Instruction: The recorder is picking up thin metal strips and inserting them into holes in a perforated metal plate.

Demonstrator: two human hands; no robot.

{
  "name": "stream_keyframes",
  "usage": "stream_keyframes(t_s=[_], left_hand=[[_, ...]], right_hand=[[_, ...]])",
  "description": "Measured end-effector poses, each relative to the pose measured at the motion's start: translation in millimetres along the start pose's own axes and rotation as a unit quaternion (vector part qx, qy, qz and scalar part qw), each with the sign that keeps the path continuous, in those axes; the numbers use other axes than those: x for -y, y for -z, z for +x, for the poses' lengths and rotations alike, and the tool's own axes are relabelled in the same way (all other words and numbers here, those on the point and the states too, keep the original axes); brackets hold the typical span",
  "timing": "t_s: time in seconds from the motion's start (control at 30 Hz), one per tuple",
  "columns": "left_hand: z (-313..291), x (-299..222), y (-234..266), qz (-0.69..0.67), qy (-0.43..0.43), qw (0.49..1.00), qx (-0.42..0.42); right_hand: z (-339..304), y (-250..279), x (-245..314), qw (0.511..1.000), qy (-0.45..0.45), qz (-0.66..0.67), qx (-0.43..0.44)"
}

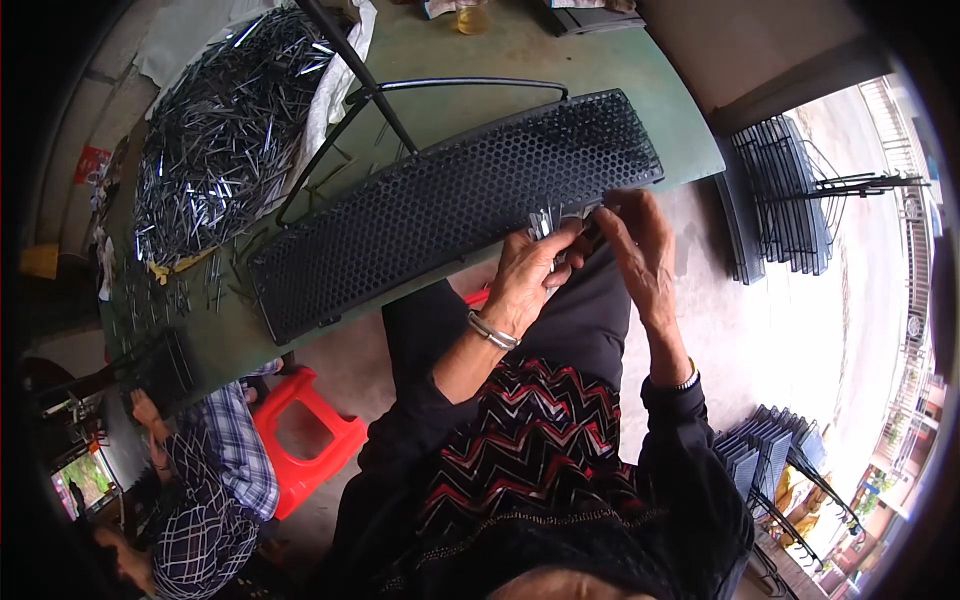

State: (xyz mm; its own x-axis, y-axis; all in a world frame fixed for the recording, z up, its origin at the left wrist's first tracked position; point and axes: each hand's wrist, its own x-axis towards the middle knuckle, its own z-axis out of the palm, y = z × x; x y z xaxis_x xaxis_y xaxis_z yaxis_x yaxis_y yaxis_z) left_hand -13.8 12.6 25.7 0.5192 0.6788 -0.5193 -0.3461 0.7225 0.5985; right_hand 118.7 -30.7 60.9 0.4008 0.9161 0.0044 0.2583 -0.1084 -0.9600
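Note:
A long black mesh panel (440, 190) with round holes lies slanted across the green table, its wire frame and a dark rod rising from the far side. At its near edge my left hand (530, 270) is closed around a small bunch of thin shiny strips (543, 222). My right hand (640, 240) is beside it at the panel's near right corner, fingers bent and drawn together; what they pinch, if anything, is too small to make out. A big heap of dark, thin strips (225, 140) fills a white sack to the left.
Loose strips lie on the green table (235, 345) near the sack. A red plastic stool (310, 440) stands at lower left, beside a co-worker (215, 490) in checked clothes reaching to the table. Stacked mesh panels (790, 200) stand at right, more (765, 450) lower down.

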Motion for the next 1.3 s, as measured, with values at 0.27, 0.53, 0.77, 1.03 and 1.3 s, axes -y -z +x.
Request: stream_keyframes(t_s=[0.27,0.53,0.77,1.03,1.3], left_hand=[[-3,4,1,0.074,-0.043,0.996,0.019],[0,6,6,0.101,-0.023,0.994,0.031],[12,17,18,-0.082,0.042,0.996,0.022],[13,23,21,-0.134,0.032,0.989,0.057],[4,18,15,-0.138,0.063,0.987,0.054]], right_hand=[[6,12,1,0.979,-0.118,0.097,0.138],[20,21,-14,0.984,-0.061,0.052,0.162],[51,17,-7,0.986,0.122,-0.051,-0.101],[78,3,-24,0.962,0.174,-0.17,-0.122],[85,-2,-29,0.966,0.191,-0.121,-0.125]])
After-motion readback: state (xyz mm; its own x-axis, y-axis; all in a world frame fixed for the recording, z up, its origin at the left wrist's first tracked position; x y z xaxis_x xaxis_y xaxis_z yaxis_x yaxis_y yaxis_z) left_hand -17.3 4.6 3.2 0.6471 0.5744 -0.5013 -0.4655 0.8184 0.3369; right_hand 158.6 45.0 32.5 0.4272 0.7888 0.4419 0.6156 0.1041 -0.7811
